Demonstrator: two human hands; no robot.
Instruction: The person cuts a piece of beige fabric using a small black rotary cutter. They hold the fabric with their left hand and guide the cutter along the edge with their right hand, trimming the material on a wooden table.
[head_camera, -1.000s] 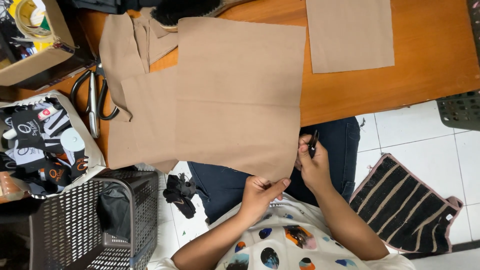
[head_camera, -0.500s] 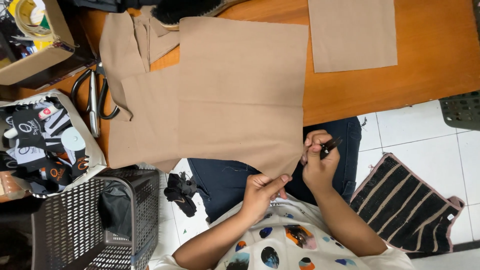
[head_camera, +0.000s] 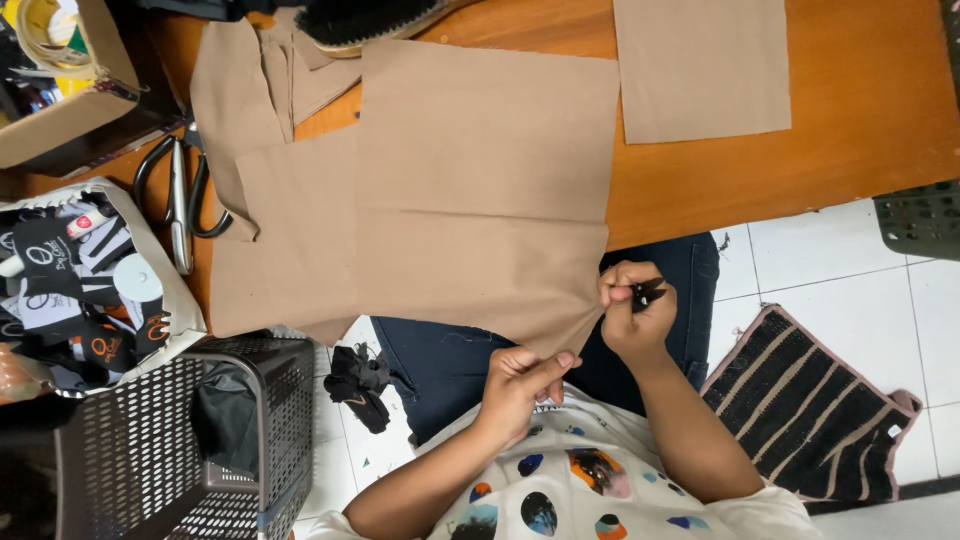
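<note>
Head view, left to right. A cardboard box (head_camera: 60, 110) sits at the top left corner; below it a white bag (head_camera: 95, 280) holds black items, and a dark perforated basket (head_camera: 160, 450) stands on the floor. Scissors (head_camera: 180, 200) lie on the orange tabletop (head_camera: 860, 110), just beside the left edge of the tan cloth (head_camera: 470, 200). The cloth covers the tabletop's middle and hangs over its near edge above the person's lap; a brush (head_camera: 370, 20) rests at its far edge. A black rag (head_camera: 358, 385) lies on the floor below. The left hand (head_camera: 520, 385) is closed in a pinch on the cloth's lower edge, thumb over fingers. The right hand (head_camera: 632, 310) grips the cloth's lower right corner and also holds a small black tool (head_camera: 648, 293), fingers curled tight around it. A second tan piece (head_camera: 700, 65) lies apart at upper right. A striped mat (head_camera: 800, 410) lies on the tiled floor at right.
</note>
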